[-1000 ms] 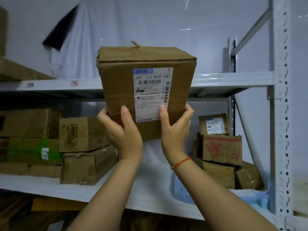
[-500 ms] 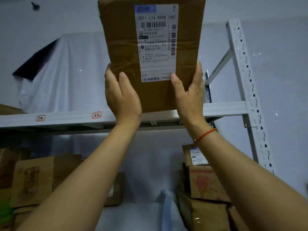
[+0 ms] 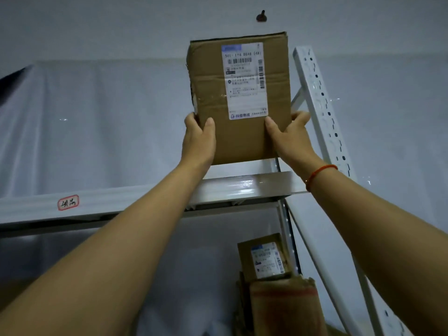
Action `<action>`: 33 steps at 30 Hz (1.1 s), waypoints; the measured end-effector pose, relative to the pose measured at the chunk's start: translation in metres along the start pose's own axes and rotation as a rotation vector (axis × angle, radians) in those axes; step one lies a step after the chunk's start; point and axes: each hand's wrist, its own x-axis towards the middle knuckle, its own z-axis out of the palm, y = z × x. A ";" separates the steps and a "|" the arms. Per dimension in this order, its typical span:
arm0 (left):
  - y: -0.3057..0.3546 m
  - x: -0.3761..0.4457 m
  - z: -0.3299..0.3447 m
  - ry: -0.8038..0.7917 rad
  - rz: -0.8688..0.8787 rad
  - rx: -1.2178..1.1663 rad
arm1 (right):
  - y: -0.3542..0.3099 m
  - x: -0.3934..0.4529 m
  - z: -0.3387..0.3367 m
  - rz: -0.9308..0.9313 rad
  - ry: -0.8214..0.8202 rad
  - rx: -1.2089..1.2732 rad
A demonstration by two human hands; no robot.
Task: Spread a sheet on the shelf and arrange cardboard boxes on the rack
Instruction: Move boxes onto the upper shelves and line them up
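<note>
Above the front edge of the white metal top shelf [image 3: 242, 187], at its right end beside the perforated white upright [image 3: 322, 112], a tall brown cardboard box [image 3: 242, 132] with a white printed shipping label [image 3: 244, 81] stands on end, its long axis vertical. The left hand [image 3: 200, 141] and right hand [image 3: 289, 139] clasp its lower sides, thumbs flat on the front face, so most of the box rises above the grip and its bottom looks level with the shelf lip. A smooth pale sheet [image 3: 97, 122] drapes behind, and creased, taped boxes [image 3: 271, 275] sit below.
</note>
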 end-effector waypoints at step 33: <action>-0.034 -0.020 0.075 0.014 0.118 0.659 | 0.069 -0.040 -0.016 -0.193 0.418 -0.805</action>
